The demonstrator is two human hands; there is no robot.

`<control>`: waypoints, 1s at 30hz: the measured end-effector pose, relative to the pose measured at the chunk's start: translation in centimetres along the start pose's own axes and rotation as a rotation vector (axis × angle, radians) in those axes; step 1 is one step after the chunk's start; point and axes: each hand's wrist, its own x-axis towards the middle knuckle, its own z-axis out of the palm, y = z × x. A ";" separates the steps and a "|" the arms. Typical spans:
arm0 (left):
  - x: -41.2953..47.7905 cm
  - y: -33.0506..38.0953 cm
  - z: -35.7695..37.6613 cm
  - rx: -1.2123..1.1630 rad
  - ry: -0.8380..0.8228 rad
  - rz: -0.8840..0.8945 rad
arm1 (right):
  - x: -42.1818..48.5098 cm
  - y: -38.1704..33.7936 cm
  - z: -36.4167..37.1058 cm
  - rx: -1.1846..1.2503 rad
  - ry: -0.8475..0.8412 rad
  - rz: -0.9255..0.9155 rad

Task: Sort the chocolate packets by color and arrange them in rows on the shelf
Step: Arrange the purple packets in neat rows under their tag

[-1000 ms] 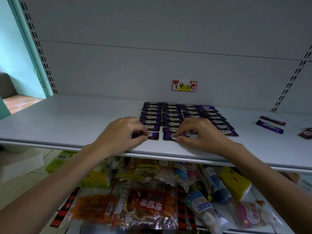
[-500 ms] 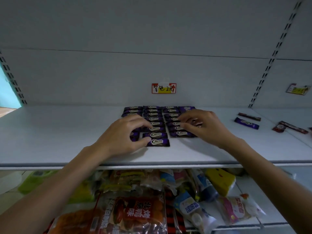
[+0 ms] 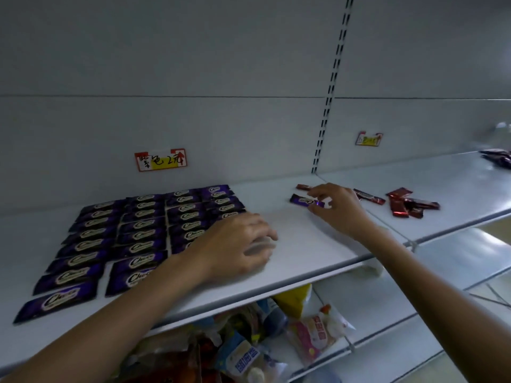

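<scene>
Several purple chocolate packets (image 3: 138,236) lie in neat rows on the left part of the white shelf (image 3: 293,244). My left hand (image 3: 237,244) rests palm down on the shelf at the right edge of those rows, fingers loose, holding nothing. Farther right, my right hand (image 3: 337,208) pinches the end of a lone purple packet (image 3: 302,200) that lies on the shelf. A red packet (image 3: 303,187) sits just behind it. More red packets (image 3: 406,204) lie scattered on the adjoining shelf section to the right.
A red and yellow price tag (image 3: 161,160) hangs on the back panel above the rows, and a second tag (image 3: 369,138) farther right. Dark packets (image 3: 497,157) lie at the far right edge. The lower shelf holds assorted snack bags (image 3: 312,335).
My view has swung right. My right hand left the purple rows and reached right to the lone purple packet. My left hand shifted to the rows' right edge.
</scene>
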 end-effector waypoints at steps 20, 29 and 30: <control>-9.1 -1.9 -3.3 0.042 0.164 -0.179 | -1.9 -10.2 1.0 0.259 -0.085 -0.303; -17.9 -2.1 -3.9 0.130 0.250 -0.273 | -6.9 -15.8 4.7 0.318 -0.206 -0.545; -18.2 -2.1 -3.9 0.133 0.259 -0.277 | -6.8 -15.9 4.7 0.326 -0.212 -0.521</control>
